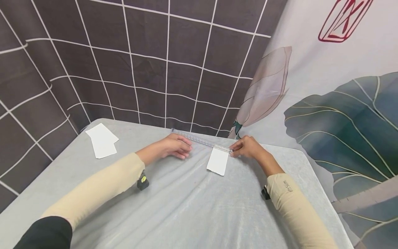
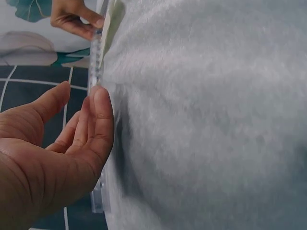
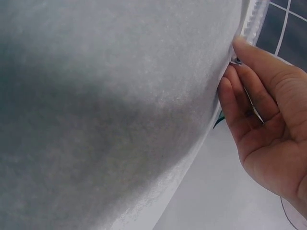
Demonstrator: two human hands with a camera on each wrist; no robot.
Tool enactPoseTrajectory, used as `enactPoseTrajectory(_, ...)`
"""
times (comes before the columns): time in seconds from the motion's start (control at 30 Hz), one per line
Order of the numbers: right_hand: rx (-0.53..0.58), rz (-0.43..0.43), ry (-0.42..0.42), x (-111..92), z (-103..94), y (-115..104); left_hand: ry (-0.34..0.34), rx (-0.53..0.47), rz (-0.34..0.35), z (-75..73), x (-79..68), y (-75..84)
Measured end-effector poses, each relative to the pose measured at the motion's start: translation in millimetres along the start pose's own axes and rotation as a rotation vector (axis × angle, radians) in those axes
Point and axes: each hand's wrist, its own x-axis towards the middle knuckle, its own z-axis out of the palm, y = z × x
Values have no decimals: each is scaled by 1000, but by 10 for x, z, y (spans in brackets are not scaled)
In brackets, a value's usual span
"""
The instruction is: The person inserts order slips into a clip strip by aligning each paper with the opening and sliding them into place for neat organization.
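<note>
A clear plastic ruler point(image 1: 200, 140) lies slantwise near the table's far edge. My right hand point(image 1: 247, 148) pinches its right end between thumb and fingertips; in the right wrist view the ruler's tip point(image 3: 236, 61) shows between them. Just below that end is a white piece of paper point(image 1: 218, 162), its top edge meeting the ruler and its lower edge uneven. Toward the ruler's left end, my left hand point(image 1: 175, 146) hovers with loosely bent fingers and the thumb apart, gripping nothing. In the left wrist view its fingertips point(image 2: 101, 103) overlap the ruler's edge.
Several white paper pieces point(image 1: 101, 143) lie overlapping at the table's far left. A wrinkled pale grey cloth point(image 1: 174, 204) covers the table. Behind stands a dark curtain with a white grid point(image 1: 149, 72), and a leaf-patterned cloth point(image 1: 345, 128) hangs at the right.
</note>
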Motion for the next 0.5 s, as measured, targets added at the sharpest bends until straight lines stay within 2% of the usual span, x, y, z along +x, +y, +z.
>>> enactPoseTrajectory(0.17,9,-5,-2,6,-4,2,11,18,2,-110,-77,22)
enactPoseTrajectory(0.5,14,-15,4,5,-9,24,40,57,6,-222,-238,46)
